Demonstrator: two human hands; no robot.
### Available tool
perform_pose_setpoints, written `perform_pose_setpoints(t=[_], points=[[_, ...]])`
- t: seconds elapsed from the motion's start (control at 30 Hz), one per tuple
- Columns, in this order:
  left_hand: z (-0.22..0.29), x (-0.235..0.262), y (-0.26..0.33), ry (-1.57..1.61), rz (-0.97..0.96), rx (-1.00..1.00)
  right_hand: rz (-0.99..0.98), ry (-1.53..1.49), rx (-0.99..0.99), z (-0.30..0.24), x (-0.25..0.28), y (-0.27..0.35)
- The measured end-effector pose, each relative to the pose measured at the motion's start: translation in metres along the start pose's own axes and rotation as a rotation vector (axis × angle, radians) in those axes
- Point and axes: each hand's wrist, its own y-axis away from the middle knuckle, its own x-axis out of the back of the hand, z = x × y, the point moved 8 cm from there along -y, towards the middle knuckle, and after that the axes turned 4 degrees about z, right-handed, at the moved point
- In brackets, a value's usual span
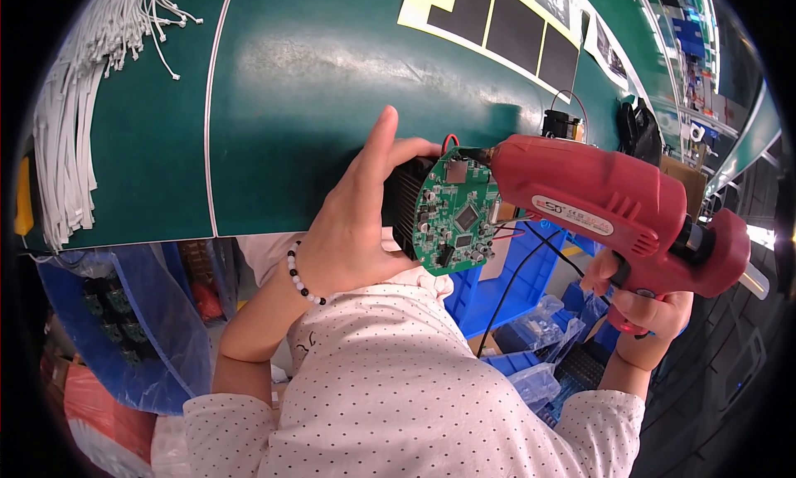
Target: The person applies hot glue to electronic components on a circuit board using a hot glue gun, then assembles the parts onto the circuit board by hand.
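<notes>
My left hand grips a black finned heat sink that carries a round green circuit board. The board's component side is turned toward me, and a red wire loops over its top edge. In my right hand is a red hot glue gun, held by its handle, with a pale glue stick jutting out behind. The gun's dark nozzle is at the upper right edge of the board; whether it touches cannot be made out. Thin wires run from the board's right side.
White cable ties lie bundled on the left of the green table. Beyond the board are yellow-and-black sheets and a small black part with wires. Blue bins stand below the table edge, and a blue bag-lined container at lower left.
</notes>
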Motion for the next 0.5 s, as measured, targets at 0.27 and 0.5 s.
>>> perform_pose_setpoints(t=[0.27, 0.5], points=[[0.0009, 0.0002, -0.0006, 0.002, 0.002, -0.003, 0.007, 0.028, -0.013, -0.0007, 0.0005, 0.0003], [0.0001, 0.0002, -0.0004, 0.004, 0.005, -0.008, 0.009, 0.023, -0.020, 0.0013, 0.0019, -0.0005]])
